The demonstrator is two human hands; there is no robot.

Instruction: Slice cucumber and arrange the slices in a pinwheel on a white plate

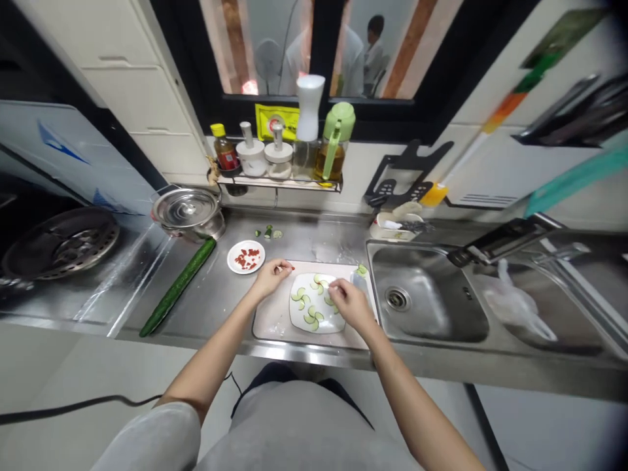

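My left hand [271,277] is closed in a pinch on a small red piece [293,267], above the left part of the cutting board [272,320]. On the board lies a white square plate [297,318] with cucumber slices [313,318] arranged in several pinwheel shapes. My right hand [351,305] hovers over the plate's right side, its thumb and fingertips pressed together; whatever they hold is too small to make out. A small white dish [231,260] of red pieces [248,259] stands left of the board. A cucumber end [362,269] lies at the board's upper right corner.
A whole cucumber [179,286] lies on the counter at left, near a lidded steel pot [189,208]. Cucumber scraps [268,231] sit behind the dish. Right of the board is a sink [426,307]. A condiment shelf [284,183] hangs above the counter.
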